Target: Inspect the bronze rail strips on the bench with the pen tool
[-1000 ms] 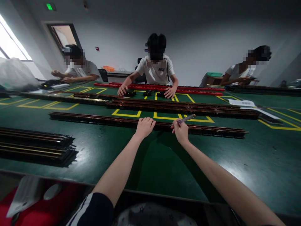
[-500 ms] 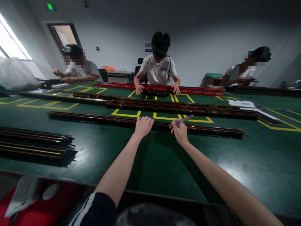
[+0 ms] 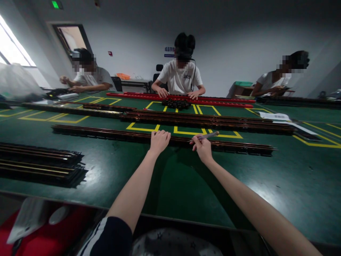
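Observation:
A long dark rail (image 3: 106,134) with copper-coloured strips lies across the green table (image 3: 186,185) in front of me. My left hand (image 3: 159,140) rests on its near edge, fingers curled over the rail. A little to the right, my right hand (image 3: 203,147) touches the same rail and pinches a thin pen-like tool (image 3: 209,135) that points up and to the right.
More long dark rails (image 3: 207,122) lie beyond, over yellow floor-tape boxes. A stack of rails (image 3: 39,165) sits at my near left. Across the table a person works at red rails (image 3: 181,99) with a pile of small black parts (image 3: 176,104). Two other people sit at the far corners.
The rail and both my hands have slid slightly to the left. The person opposite has drawn both hands back to the red rails, leaving the black parts in a pile.

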The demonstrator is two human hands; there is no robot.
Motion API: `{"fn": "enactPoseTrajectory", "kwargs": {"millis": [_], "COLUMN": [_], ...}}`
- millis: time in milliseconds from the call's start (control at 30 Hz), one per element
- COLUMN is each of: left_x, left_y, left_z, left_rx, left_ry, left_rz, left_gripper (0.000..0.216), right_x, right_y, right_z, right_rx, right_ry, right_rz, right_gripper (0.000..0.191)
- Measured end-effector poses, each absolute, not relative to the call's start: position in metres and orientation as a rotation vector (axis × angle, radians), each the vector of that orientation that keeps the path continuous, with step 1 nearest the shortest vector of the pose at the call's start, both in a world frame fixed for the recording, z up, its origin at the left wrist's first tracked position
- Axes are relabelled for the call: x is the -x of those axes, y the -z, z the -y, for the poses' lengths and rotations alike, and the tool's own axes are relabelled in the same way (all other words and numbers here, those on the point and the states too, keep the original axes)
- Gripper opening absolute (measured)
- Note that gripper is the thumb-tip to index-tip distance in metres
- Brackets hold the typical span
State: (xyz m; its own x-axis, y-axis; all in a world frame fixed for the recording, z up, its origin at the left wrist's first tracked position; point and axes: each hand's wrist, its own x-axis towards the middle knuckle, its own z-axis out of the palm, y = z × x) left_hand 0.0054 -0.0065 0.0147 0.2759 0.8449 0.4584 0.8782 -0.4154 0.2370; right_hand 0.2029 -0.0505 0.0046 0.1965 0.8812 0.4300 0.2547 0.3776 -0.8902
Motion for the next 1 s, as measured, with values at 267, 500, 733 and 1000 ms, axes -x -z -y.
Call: {"fn": "enactPoseTrajectory", "kwargs": {"millis": [267,500,733,1000], "left_x": [-0.0044,-0.0024,-0.0019,0.0042], "left_y": [-0.0114,-0.0152,-0.0142,-0.0134], "left_z": [0.0023,0.0057,0.0043,0.0012], "left_rx": [2.405,2.398,2.374,2.345], "left_ry": [0.839,0.845,0.823,0.808], "left_rz": [1.647,1.696,1.697,1.679], "left_gripper": [0.049,0.049,0.049,0.050], "right_x": [-0.2031,-0.2047,-0.2050,-0.2030], "right_y": [-0.0038,-0.0016,-0.0011,-0.0038], "right_z": [0.0501,0.0483,0.0476,0.0500], "right_rx": [1.143,1.130,1.138,1.127], "right_ry": [-0.572,-0.619,-0.610,-0.620], "right_rz": [1.266,1.356,1.390,1.426], "right_gripper": [0.043,0.045,0.043,0.044]}}
